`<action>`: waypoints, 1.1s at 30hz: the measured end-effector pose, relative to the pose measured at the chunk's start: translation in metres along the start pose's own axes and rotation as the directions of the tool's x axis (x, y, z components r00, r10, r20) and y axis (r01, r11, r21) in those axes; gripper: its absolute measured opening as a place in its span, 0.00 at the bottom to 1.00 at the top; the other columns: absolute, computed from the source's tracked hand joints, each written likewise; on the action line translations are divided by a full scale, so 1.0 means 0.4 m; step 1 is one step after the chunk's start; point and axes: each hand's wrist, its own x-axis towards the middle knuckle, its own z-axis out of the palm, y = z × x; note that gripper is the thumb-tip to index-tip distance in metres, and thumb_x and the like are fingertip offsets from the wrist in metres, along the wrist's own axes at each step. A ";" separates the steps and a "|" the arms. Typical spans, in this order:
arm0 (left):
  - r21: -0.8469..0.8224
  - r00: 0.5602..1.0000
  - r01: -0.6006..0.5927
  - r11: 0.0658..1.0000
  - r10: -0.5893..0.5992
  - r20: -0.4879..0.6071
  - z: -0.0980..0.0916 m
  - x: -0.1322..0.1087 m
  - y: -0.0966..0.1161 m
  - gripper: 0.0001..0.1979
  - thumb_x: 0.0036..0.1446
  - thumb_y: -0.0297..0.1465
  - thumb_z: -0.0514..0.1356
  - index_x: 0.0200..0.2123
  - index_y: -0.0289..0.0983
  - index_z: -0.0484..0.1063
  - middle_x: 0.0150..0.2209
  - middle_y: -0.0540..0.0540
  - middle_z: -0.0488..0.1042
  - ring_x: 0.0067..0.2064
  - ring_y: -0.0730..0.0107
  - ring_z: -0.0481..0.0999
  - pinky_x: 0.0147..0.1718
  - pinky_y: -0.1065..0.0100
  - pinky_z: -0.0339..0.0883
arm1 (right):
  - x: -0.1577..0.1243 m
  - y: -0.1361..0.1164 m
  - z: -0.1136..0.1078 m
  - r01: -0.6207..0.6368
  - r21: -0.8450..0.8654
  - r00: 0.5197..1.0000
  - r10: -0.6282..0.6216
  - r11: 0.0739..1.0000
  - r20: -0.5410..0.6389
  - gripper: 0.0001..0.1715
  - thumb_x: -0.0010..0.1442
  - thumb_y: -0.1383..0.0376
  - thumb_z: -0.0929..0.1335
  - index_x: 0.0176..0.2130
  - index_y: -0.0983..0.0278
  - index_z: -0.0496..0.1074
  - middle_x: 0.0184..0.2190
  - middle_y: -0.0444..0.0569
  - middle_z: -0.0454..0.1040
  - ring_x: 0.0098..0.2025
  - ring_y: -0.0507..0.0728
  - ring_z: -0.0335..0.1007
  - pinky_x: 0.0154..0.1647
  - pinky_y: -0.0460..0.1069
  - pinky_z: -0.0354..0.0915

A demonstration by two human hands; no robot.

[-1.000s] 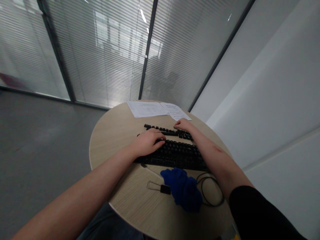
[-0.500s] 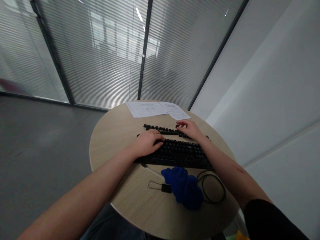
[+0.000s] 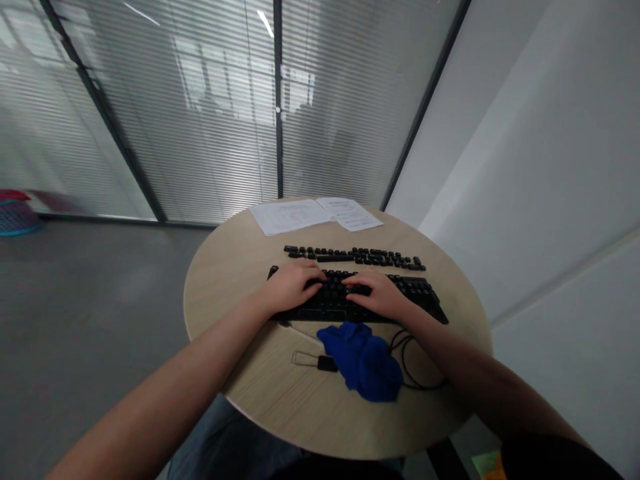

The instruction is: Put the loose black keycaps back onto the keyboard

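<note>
A black keyboard (image 3: 320,313) lies across the round table. My left hand (image 3: 294,283) rests on its left part, thumb and fingers apart with dark keys between them. My right hand (image 3: 377,293) is over the middle, its fingers and thumb curved toward each other at the keys. Whatever small thing sits between those fingertips is too dark to make out. Beyond the keyboard, loose black keycaps (image 3: 385,256) lie in two rows, with a long spacebar (image 3: 335,258) among them. Nearer me are a crumpled blue cloth (image 3: 367,367) and a wire keycap puller (image 3: 327,363) with a black handle.
Two printed sheets (image 3: 293,215) lie at the table's (image 3: 270,407) far edge. A black cable (image 3: 425,385) loops beside the cloth, under my right forearm. Glass panels with blinds (image 3: 220,153) stand behind, and a white wall (image 3: 550,167) is on the right.
My right hand has come back from the loose keycaps to the middle of the keyboard. My left hand stays on the keyboard's left part. The view has shifted slightly.
</note>
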 end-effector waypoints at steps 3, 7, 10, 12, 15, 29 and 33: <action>-0.008 1.000 0.005 1.000 -0.005 0.011 -0.002 0.001 0.005 0.11 0.64 0.29 0.58 0.46 0.39 0.78 0.43 0.44 0.79 0.46 0.60 0.76 0.49 0.58 0.70 | -0.003 0.001 0.015 0.021 0.033 1.000 -0.021 0.999 -0.007 0.20 0.61 0.63 0.74 0.53 0.53 0.78 0.41 0.48 0.82 0.45 0.60 0.77 0.50 0.55 0.69; -0.019 1.000 0.000 1.000 0.000 0.020 -0.002 0.002 0.006 0.11 0.64 0.29 0.57 0.46 0.38 0.78 0.43 0.43 0.79 0.47 0.60 0.76 0.48 0.58 0.70 | -0.004 -0.005 0.025 0.059 0.030 0.998 -0.058 0.998 -0.019 0.25 0.61 0.64 0.74 0.57 0.53 0.76 0.41 0.47 0.83 0.44 0.60 0.76 0.51 0.56 0.68; -0.031 1.000 -0.020 0.999 0.020 0.015 0.001 0.002 0.005 0.11 0.64 0.28 0.58 0.46 0.38 0.78 0.42 0.43 0.79 0.46 0.60 0.76 0.48 0.58 0.70 | -0.002 -0.008 0.024 0.091 0.006 0.996 -0.091 0.996 -0.020 0.24 0.61 0.65 0.74 0.56 0.55 0.76 0.41 0.48 0.83 0.43 0.60 0.76 0.49 0.56 0.68; -0.035 0.999 -0.032 0.999 0.033 0.008 0.003 0.003 0.006 0.10 0.64 0.28 0.58 0.45 0.38 0.78 0.42 0.43 0.79 0.46 0.60 0.76 0.48 0.57 0.71 | -0.001 -0.007 0.022 0.115 -0.008 0.993 -0.116 0.993 -0.030 0.19 0.60 0.65 0.75 0.52 0.58 0.79 0.39 0.49 0.83 0.42 0.60 0.76 0.47 0.55 0.69; -0.031 0.999 -0.041 0.999 0.041 0.005 0.005 0.003 0.008 0.10 0.64 0.28 0.58 0.45 0.38 0.78 0.42 0.43 0.79 0.46 0.59 0.76 0.48 0.56 0.71 | 0.001 -0.005 0.020 0.154 -0.007 0.987 -0.154 0.988 -0.052 0.09 0.60 0.64 0.76 0.42 0.59 0.81 0.37 0.48 0.83 0.40 0.59 0.76 0.44 0.54 0.69; -0.026 0.999 -0.043 0.999 0.043 0.005 0.006 0.002 0.007 0.10 0.64 0.29 0.58 0.45 0.38 0.78 0.42 0.43 0.79 0.46 0.59 0.77 0.48 0.58 0.71 | 0.005 -0.001 0.009 0.243 -0.012 0.969 -0.243 0.970 -0.037 0.03 0.64 0.65 0.73 0.39 0.60 0.81 0.39 0.49 0.83 0.41 0.59 0.78 0.46 0.56 0.70; -0.029 0.999 -0.039 0.999 0.039 0.003 0.006 0.000 0.007 0.10 0.64 0.29 0.58 0.45 0.38 0.78 0.42 0.43 0.79 0.46 0.60 0.77 0.47 0.58 0.71 | 0.004 -0.005 0.008 0.232 -0.033 0.972 -0.233 0.972 -0.027 0.04 0.64 0.66 0.72 0.40 0.60 0.80 0.40 0.50 0.83 0.41 0.59 0.78 0.46 0.57 0.69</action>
